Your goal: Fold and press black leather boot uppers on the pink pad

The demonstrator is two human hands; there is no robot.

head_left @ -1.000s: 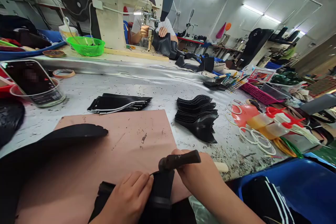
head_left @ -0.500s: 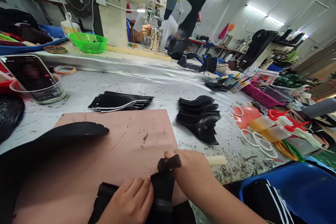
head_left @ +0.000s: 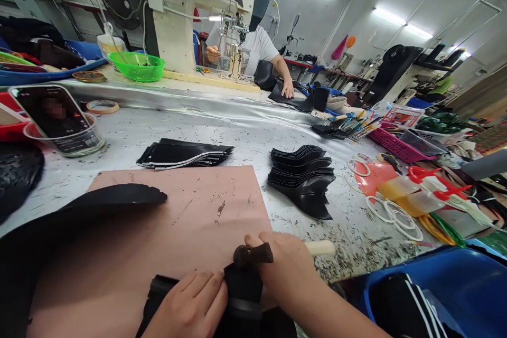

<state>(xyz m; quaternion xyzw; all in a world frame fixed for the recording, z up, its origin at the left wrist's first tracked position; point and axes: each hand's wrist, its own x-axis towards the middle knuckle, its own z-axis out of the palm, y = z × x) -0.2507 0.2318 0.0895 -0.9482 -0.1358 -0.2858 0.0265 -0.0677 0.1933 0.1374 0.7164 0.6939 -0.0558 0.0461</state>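
Observation:
My right hand [head_left: 287,269] is closed round a small hammer with a dark head [head_left: 252,254] and a pale wooden handle [head_left: 321,247]. The head rests on a black leather piece [head_left: 243,301] at the near edge of a pink work mat [head_left: 178,222]. My left hand [head_left: 190,306] presses down on that same piece, fingers curled over its edge. A long curved black piece [head_left: 114,195] lies on the mat's left side.
Two stacks of black cut pieces [head_left: 186,153] [head_left: 303,177] lie beyond the mat. A phone [head_left: 53,113] leans in a clear tub at left. Glue bottles, rings and red tools [head_left: 407,190] crowd the right. A co-worker [head_left: 257,45] sits at a sewing machine [head_left: 233,37]. A blue bin [head_left: 455,285] stands near right.
My right hand has lowered the hammer head onto the black piece. The co-worker raised a black piece in the air, then set it down on the far table.

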